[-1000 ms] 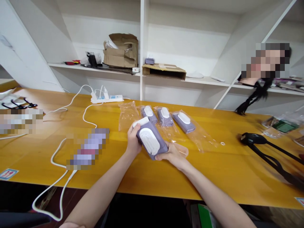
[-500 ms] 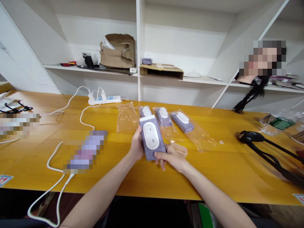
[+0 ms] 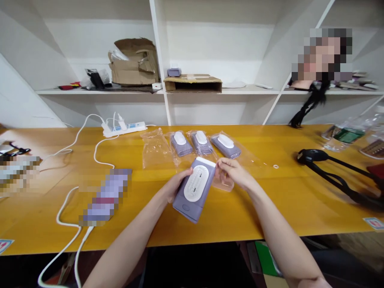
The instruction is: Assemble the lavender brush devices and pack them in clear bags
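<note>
A lilac-and-white handheld device (image 3: 193,190) is being held over the yellow wooden worktop (image 3: 270,200), tilted, with its white oval panel facing up. Its left side is gripped by the left hand (image 3: 178,185), so that grip is pretty clearly closed on it. The right hand (image 3: 233,172) is up by the device's top right corner, with the fingertips (image 3: 218,165) right at the edge, but whether it's actually gripping anything can't really be told. A clear plastic piece (image 3: 223,183) is sitting just under that hand. Just beyond, three more of those devices (image 3: 201,143) are lined up on clear bags, with a loose bag (image 3: 154,149) off to their left. A white power strip (image 3: 124,129) and a white cable (image 3: 103,154) are lying further left, and cardboard boxes (image 3: 133,64) can be seen on the shelf (image 3: 240,91) behind.
</note>
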`<state>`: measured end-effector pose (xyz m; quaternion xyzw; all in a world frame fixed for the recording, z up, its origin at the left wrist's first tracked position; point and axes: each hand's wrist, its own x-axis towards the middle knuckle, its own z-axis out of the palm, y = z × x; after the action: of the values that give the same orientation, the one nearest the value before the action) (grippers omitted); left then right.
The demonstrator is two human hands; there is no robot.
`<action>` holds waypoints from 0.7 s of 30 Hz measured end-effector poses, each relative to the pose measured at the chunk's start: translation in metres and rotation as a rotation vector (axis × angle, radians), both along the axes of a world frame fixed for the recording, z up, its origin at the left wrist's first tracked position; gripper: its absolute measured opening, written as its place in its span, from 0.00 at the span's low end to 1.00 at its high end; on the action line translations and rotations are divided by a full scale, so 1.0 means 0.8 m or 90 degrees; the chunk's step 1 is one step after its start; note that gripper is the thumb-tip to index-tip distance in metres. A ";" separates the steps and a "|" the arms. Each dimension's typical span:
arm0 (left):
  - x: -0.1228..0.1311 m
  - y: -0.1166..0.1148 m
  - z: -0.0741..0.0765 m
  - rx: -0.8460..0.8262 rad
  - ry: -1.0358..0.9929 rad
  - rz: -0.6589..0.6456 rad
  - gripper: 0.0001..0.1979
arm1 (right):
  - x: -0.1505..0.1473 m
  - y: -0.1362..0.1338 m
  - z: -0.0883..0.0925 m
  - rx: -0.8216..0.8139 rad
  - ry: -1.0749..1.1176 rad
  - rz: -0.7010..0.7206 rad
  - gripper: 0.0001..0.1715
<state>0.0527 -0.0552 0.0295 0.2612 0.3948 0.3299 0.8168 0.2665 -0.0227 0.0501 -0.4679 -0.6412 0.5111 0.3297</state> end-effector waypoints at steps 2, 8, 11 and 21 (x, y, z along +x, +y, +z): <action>0.001 -0.001 -0.001 0.000 -0.004 -0.009 0.19 | -0.006 0.005 -0.005 0.053 0.022 -0.074 0.09; 0.010 -0.005 -0.014 0.008 0.028 -0.048 0.13 | -0.021 0.003 -0.017 0.188 0.007 0.050 0.14; 0.014 -0.003 -0.024 0.023 0.062 -0.052 0.15 | -0.027 -0.002 -0.026 0.179 -0.017 0.105 0.14; 0.017 0.008 -0.039 0.235 0.075 -0.044 0.20 | -0.031 0.000 -0.034 0.057 -0.007 0.140 0.22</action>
<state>0.0664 -0.0491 -0.0014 0.4385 0.3661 0.3526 0.7412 0.2414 -0.0230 0.0229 -0.3827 -0.7124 0.5124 0.2889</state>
